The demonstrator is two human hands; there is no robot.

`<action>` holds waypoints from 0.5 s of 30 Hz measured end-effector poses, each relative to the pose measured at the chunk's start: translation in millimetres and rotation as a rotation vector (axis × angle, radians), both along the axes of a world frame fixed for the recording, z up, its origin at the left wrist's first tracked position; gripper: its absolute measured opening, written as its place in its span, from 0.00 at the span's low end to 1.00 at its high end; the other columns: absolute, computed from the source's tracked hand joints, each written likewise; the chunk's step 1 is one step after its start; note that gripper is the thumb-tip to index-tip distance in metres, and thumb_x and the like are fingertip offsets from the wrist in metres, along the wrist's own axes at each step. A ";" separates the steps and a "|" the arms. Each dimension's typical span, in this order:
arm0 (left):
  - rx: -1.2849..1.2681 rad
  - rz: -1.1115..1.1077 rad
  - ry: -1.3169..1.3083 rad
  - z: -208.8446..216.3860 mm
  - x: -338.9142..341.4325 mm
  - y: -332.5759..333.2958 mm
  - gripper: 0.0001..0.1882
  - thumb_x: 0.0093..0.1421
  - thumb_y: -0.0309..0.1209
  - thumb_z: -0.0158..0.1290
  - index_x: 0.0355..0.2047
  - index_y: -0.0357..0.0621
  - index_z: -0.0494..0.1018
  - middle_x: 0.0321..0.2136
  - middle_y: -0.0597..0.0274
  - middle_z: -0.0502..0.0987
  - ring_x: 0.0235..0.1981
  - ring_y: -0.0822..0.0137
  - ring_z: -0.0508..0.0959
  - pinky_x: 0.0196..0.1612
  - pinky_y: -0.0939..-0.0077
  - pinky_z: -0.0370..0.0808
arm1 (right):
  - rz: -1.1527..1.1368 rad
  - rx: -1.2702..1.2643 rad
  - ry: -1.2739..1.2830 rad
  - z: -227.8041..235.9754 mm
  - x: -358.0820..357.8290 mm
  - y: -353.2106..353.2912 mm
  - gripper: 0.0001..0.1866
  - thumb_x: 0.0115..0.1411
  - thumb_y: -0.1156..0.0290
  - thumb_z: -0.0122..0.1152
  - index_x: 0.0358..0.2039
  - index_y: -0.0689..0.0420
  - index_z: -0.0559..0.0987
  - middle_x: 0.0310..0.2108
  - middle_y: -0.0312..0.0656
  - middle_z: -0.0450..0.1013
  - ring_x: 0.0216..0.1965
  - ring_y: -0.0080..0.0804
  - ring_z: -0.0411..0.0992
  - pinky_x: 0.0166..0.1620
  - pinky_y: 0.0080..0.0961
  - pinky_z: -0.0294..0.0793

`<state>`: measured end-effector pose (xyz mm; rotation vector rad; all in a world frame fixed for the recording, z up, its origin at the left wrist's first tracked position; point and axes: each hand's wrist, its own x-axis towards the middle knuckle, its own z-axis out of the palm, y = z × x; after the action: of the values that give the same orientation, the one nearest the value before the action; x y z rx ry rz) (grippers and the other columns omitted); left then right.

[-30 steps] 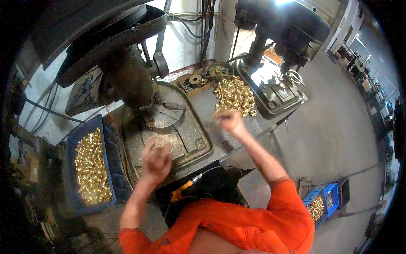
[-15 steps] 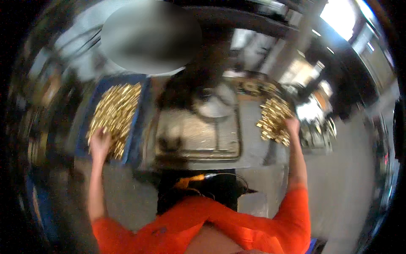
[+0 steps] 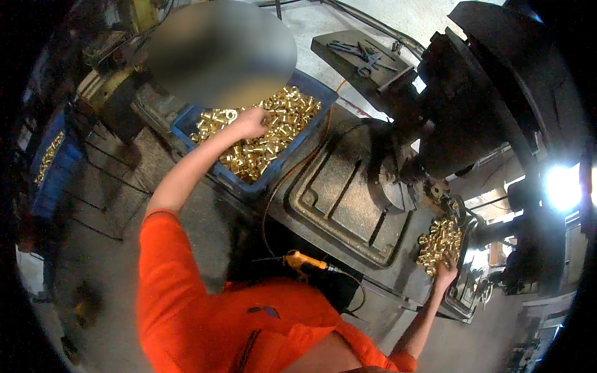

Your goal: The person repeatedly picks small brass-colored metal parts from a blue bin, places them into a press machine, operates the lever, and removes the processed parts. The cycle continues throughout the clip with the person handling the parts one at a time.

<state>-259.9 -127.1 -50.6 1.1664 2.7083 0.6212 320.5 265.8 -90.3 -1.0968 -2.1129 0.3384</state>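
Observation:
A blue bin (image 3: 311,143) full of short brass fittings (image 3: 289,118) stands at the left end of the bench. My left hand (image 3: 252,123) lies over those fittings with its fingers curled closed; what is in them, if anything, is hidden. Far to the right, a smaller heap of brass fittings (image 3: 439,241) rests on the bench top. My right hand (image 3: 445,271) is at the near edge of this heap, its fingers closed around a fitting there.
Between my hands sits a slotted metal machine base (image 3: 339,199) with a dark machine head (image 3: 454,112) above it. A yellow air gun (image 3: 305,260) hangs at the bench front. Pliers (image 3: 367,62) lie on a side plate. Another blue bin (image 3: 53,180) is at far left.
My view has swung toward the left and sharpened. My left hand has shifted farther in over the bin's fittings. My right hand stays at the heap's near side.

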 end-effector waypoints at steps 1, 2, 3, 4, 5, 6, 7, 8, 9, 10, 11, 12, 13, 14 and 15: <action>-0.071 0.007 0.011 -0.2 -0.6 13.7 0.17 0.45 0.29 0.54 0.38 0.45 0.73 0.34 0.49 0.75 0.37 0.56 0.75 0.43 0.66 0.71 | 0.011 -0.150 0.124 -8.0 0.9 -12.4 0.19 0.41 0.80 0.56 0.38 0.64 0.76 0.33 0.43 0.74 0.32 0.29 0.71 0.37 0.23 0.69; -0.142 0.013 0.024 -1.4 -4.5 22.6 0.19 0.45 0.29 0.55 0.40 0.45 0.73 0.36 0.50 0.75 0.38 0.56 0.75 0.44 0.66 0.71 | 0.022 -0.300 0.250 -16.2 2.9 -25.7 0.18 0.40 0.81 0.55 0.37 0.64 0.76 0.33 0.42 0.74 0.33 0.29 0.71 0.38 0.23 0.69; -0.163 -0.050 0.100 -27.9 -21.9 28.5 0.21 0.44 0.28 0.56 0.42 0.46 0.72 0.36 0.48 0.74 0.40 0.55 0.74 0.46 0.63 0.70 | 0.034 -0.301 0.147 -13.5 0.4 -39.1 0.19 0.40 0.82 0.53 0.36 0.65 0.76 0.33 0.43 0.74 0.35 0.28 0.70 0.39 0.23 0.69; -0.178 -0.109 0.218 -20.9 -8.4 36.7 0.19 0.43 0.26 0.55 0.40 0.44 0.72 0.35 0.49 0.74 0.39 0.54 0.74 0.43 0.62 0.72 | 0.024 -0.304 0.046 -12.7 3.3 -53.5 0.19 0.39 0.83 0.51 0.36 0.65 0.76 0.34 0.43 0.73 0.36 0.28 0.70 0.40 0.23 0.68; -0.209 -0.186 0.259 -27.7 -10.2 47.0 0.17 0.42 0.25 0.54 0.36 0.44 0.73 0.33 0.50 0.75 0.37 0.53 0.75 0.40 0.60 0.73 | 0.056 -0.322 0.129 -15.6 4.5 -68.2 0.18 0.40 0.83 0.49 0.35 0.66 0.76 0.32 0.42 0.73 0.35 0.28 0.70 0.39 0.22 0.68; -0.234 -0.256 0.305 -38.3 -14.3 55.7 0.14 0.41 0.24 0.54 0.32 0.43 0.74 0.30 0.50 0.76 0.35 0.53 0.76 0.37 0.58 0.73 | 0.095 -0.333 0.214 -16.0 3.7 -80.4 0.17 0.41 0.82 0.47 0.35 0.67 0.76 0.31 0.41 0.73 0.33 0.27 0.70 0.38 0.20 0.68; -0.335 -0.279 0.373 -47.6 -19.2 63.0 0.11 0.40 0.24 0.54 0.27 0.42 0.74 0.27 0.52 0.76 0.33 0.54 0.77 0.34 0.59 0.74 | 0.077 -0.353 0.195 -16.0 5.6 -87.8 0.18 0.41 0.83 0.47 0.35 0.67 0.76 0.31 0.42 0.73 0.34 0.29 0.71 0.39 0.21 0.68; -0.350 -0.326 0.346 -56.9 -25.7 65.3 0.08 0.39 0.24 0.55 0.25 0.43 0.74 0.26 0.54 0.76 0.32 0.55 0.77 0.34 0.61 0.74 | 0.060 -0.373 0.176 -14.5 6.6 -92.5 0.18 0.40 0.83 0.47 0.35 0.67 0.76 0.32 0.44 0.74 0.35 0.30 0.72 0.40 0.21 0.69; -0.340 -0.354 0.362 -62.1 -28.6 71.2 0.08 0.39 0.25 0.55 0.25 0.44 0.75 0.26 0.54 0.77 0.32 0.56 0.77 0.33 0.62 0.74 | 0.055 -0.394 0.112 -8.5 9.0 -97.3 0.19 0.40 0.84 0.46 0.35 0.67 0.76 0.32 0.45 0.74 0.35 0.32 0.73 0.40 0.23 0.70; -0.334 -0.378 0.379 -64.2 -30.0 73.8 0.09 0.39 0.25 0.56 0.25 0.45 0.75 0.27 0.55 0.77 0.32 0.56 0.77 0.33 0.63 0.74 | -0.017 -0.452 0.159 2.0 0.5 -111.0 0.18 0.39 0.85 0.46 0.34 0.67 0.76 0.30 0.45 0.74 0.33 0.31 0.73 0.39 0.22 0.70; -0.343 -0.379 0.420 -66.2 -31.3 76.3 0.09 0.39 0.26 0.56 0.25 0.45 0.75 0.27 0.55 0.77 0.32 0.57 0.77 0.33 0.63 0.74 | -0.009 -0.462 0.158 3.2 2.7 -113.7 0.18 0.39 0.85 0.46 0.33 0.67 0.76 0.29 0.45 0.74 0.33 0.30 0.73 0.38 0.22 0.70; -0.356 -0.381 0.461 -65.7 -32.0 75.9 0.09 0.38 0.27 0.57 0.25 0.46 0.75 0.27 0.56 0.77 0.32 0.57 0.77 0.34 0.63 0.74 | -0.002 -0.477 0.157 3.0 5.8 -117.2 0.17 0.40 0.85 0.45 0.33 0.67 0.76 0.28 0.44 0.74 0.32 0.29 0.73 0.37 0.21 0.70; -0.331 -0.425 0.487 -64.6 -34.5 72.0 0.07 0.40 0.26 0.55 0.24 0.45 0.75 0.25 0.56 0.77 0.31 0.57 0.78 0.33 0.63 0.74 | 0.008 -0.442 0.124 2.8 9.5 -117.5 0.17 0.40 0.85 0.45 0.33 0.67 0.76 0.28 0.44 0.74 0.32 0.29 0.73 0.37 0.21 0.70; -0.350 -0.410 0.518 -63.4 -35.0 72.3 0.06 0.40 0.26 0.54 0.23 0.45 0.75 0.25 0.56 0.77 0.31 0.58 0.78 0.33 0.64 0.74 | 0.021 -0.408 0.090 2.5 13.2 -115.9 0.17 0.40 0.85 0.45 0.32 0.67 0.76 0.27 0.44 0.74 0.32 0.28 0.72 0.36 0.21 0.70; -0.373 -0.401 0.551 -51.4 -31.5 69.7 0.06 0.41 0.26 0.54 0.23 0.44 0.76 0.25 0.56 0.77 0.31 0.58 0.78 0.33 0.64 0.74 | 0.030 -0.377 0.059 0.7 15.8 -116.8 0.16 0.41 0.85 0.45 0.32 0.67 0.76 0.27 0.44 0.74 0.31 0.28 0.72 0.36 0.20 0.70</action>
<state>-291.4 -57.4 -102.1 1.8980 2.6639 -0.2926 336.3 149.0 -89.5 -1.2481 -2.0634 0.7992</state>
